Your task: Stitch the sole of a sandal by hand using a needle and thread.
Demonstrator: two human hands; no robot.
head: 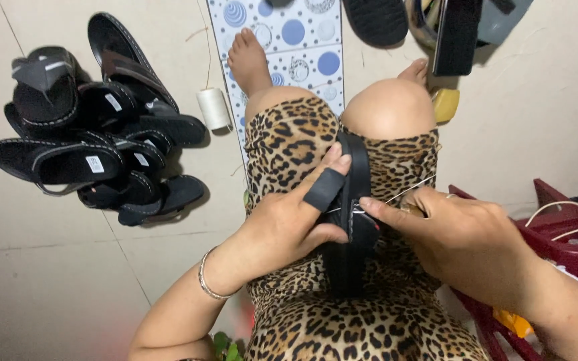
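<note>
A black sandal [350, 257] stands on edge between my knees, resting on my leopard-print lap. My left hand [289, 224] grips it from the left; the index finger wears a black protective sleeve [324, 189]. My right hand [446, 224] pinches a needle at the sandal's edge [361, 208], and a pale thread [413, 187] runs from there up to the right. A silver bangle [207, 281] circles my left wrist.
A heap of black sandals [95, 144] lies on the floor at left. A white thread spool [213, 108] stands near a dotted mat [289, 40] under my feet. More footwear [456, 30] sits at the top. A dark red plastic stool [570, 234] is at right.
</note>
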